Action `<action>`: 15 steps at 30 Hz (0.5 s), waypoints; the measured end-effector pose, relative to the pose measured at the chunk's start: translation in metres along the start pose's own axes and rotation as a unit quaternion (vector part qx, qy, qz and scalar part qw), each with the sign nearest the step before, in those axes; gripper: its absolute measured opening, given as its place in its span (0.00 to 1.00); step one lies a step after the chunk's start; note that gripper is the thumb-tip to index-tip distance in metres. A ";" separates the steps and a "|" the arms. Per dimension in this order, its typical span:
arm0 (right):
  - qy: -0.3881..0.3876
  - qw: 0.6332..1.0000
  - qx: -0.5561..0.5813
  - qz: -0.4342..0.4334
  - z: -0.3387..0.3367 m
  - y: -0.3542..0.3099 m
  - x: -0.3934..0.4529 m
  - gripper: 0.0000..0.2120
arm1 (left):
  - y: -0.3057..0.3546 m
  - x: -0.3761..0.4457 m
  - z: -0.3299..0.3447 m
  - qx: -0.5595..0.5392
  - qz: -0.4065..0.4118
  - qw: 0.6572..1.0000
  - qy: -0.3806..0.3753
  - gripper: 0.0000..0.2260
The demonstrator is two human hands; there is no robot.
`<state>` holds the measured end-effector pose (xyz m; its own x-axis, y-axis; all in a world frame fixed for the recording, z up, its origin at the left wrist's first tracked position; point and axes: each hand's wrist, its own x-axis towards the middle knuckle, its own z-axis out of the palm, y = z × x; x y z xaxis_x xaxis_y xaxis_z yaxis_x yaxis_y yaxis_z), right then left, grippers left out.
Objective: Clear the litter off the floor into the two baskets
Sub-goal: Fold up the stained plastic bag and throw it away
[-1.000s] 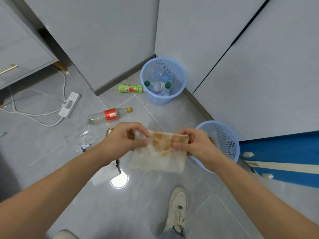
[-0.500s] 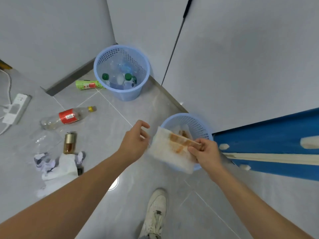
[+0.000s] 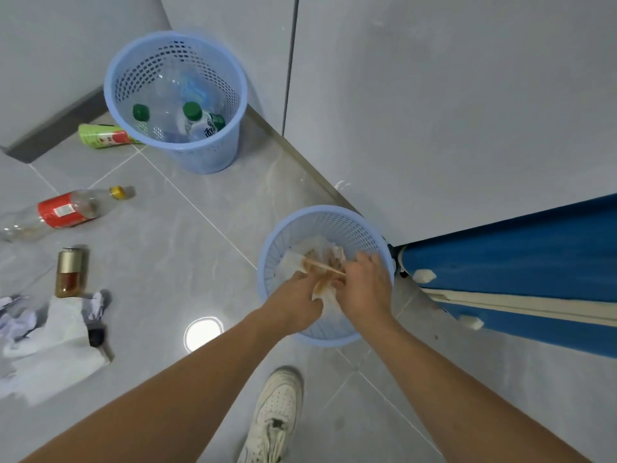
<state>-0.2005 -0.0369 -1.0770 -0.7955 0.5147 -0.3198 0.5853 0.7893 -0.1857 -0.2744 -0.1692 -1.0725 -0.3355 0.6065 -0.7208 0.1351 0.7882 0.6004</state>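
A stained white tissue with brown smears is held over the near blue basket, pinched between my left hand and my right hand. White paper lies inside that basket. The far blue basket holds several clear plastic bottles with green caps. On the floor to the left lie a green can, a red-labelled clear bottle, a gold can and a heap of white tissues.
Grey walls meet in a corner behind the baskets. A blue panel with white strips runs along the right. My white shoe stands on the grey tiles below the near basket. A round light reflection shows on the floor.
Both hands moved with the stained tissue from in front of me to right over the near basket. My left hand let go for a moment and now touches the tissue again. The view swung right.
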 end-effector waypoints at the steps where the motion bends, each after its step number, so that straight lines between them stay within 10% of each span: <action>1: 0.012 0.999 -0.033 -0.014 0.005 0.004 0.006 0.09 | 0.000 0.008 0.003 0.041 0.001 0.999 -0.017 0.27; 15: -0.277 0.955 0.100 -0.027 0.103 0.033 0.045 0.34 | -0.006 0.068 0.036 0.370 -0.060 0.918 -0.131 0.30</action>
<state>-0.2002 -0.0221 -1.1933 -0.6527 0.1762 -0.7368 0.6087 0.7011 -0.3715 -0.2646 -0.1293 -1.1374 -0.1669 0.4396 -0.8826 0.7400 0.6473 0.1825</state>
